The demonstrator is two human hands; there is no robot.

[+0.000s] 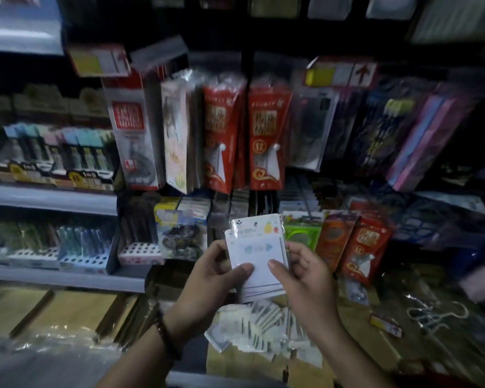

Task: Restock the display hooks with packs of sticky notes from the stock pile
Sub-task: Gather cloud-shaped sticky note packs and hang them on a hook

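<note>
Left hand (207, 278): curled round left edge of fanned stack of sticky-note packs (259, 247), thumb pressed flat on front face. Beaded bracelet (165, 337) at wrist.

Right hand (300, 273): curled round right edge of same stack, thumb tip on front; fingers behind, out of sight.

Stack: upright between both hands, header cards uppermost. Print blurred, unreadable; pack count not discernible.

Stock pile (258, 323): directly below hands, loose clear-wrapped packs, smeared by blur, upper part covered by hands.

Red packs (224, 130): hanging above hands.

Dark rack (235, 203): just beyond stack, detail lost in gloom.
</note>
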